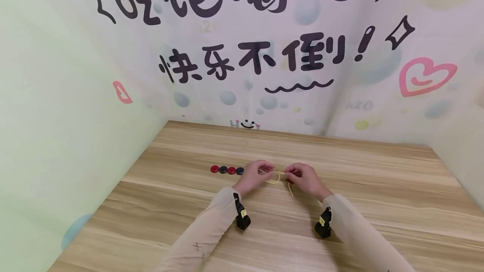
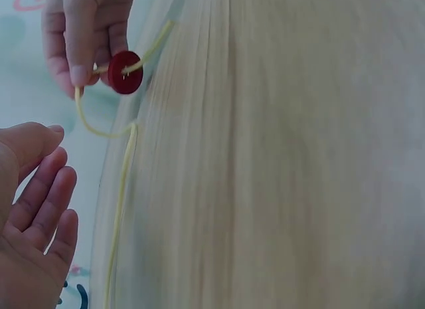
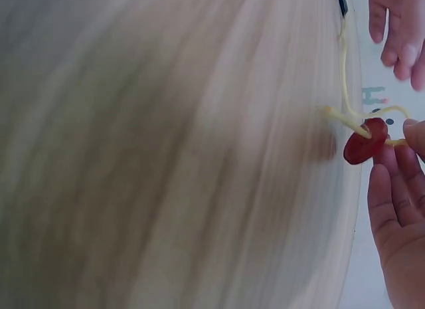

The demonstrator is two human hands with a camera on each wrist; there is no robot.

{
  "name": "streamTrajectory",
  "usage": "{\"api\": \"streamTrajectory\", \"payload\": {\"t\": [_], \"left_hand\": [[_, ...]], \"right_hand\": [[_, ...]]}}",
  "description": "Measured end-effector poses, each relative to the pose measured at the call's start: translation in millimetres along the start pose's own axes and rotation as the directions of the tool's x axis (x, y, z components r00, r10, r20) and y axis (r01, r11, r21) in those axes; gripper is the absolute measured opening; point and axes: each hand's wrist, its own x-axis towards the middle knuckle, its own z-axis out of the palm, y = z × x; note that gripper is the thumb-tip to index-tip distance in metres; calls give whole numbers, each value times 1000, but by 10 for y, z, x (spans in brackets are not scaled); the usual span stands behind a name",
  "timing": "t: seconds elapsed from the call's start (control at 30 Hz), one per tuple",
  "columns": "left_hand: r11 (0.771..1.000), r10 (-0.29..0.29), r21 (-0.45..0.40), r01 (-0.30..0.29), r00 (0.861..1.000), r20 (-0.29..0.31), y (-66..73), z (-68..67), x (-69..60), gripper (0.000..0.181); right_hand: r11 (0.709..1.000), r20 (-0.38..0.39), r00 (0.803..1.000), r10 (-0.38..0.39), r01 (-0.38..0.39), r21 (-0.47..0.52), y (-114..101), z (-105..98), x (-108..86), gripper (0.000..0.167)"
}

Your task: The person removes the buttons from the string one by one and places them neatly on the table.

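Observation:
My right hand [image 1: 305, 178] pinches a pale yellow cord [image 2: 119, 209] between thumb and fingertips. A red button [image 2: 125, 72] hangs on that cord just beyond the fingertips, and a short cord end pokes out through it. In the right wrist view the red button [image 3: 364, 143] is tilted, close to the fingers. My left hand [image 1: 258, 174] is held to the left of it with fingers loosely bent and nothing between them, seen also in the left wrist view as a hand [image 2: 36, 209] apart from the cord. Between the hands the cord makes a loop.
Left of my left hand, several red and dark buttons [image 1: 227, 170] lie in a row on the wooden table [image 1: 181, 209]. The cord leads toward dark and red buttons [image 3: 342, 2] at the right wrist view's top. A printed cloth [image 1: 242, 104] hangs behind the table.

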Motion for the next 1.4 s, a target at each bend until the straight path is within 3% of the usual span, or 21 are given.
{"api": "streamTrajectory", "payload": {"t": [0.3,0.43,0.57,0.77,1.07,1.4], "left_hand": [[1000,-9,-21,10,999,40,88,152,57,23],[997,-11,-72,16,997,80,93,198,59,26],[998,-12,-68,19,994,105,100,235,42,28],[998,-42,-33,45,996,74,93,252,18,26],[999,-32,-29,32,999,18,77,264,12,17],[996,-94,-6,94,995,-10,109,222,3,14]], "right_hand": [[1000,9,1000,7,-7,-25,-21,14,-2,6],[1000,-3,1000,2,-2,-5,-17,30,-1,5],[999,-23,1000,-2,3,35,10,44,-5,4],[998,-35,999,5,-3,64,23,37,3,4],[1000,-47,999,4,-3,17,-29,34,8,6],[1000,-55,998,6,-7,-18,15,30,-10,4]]}}
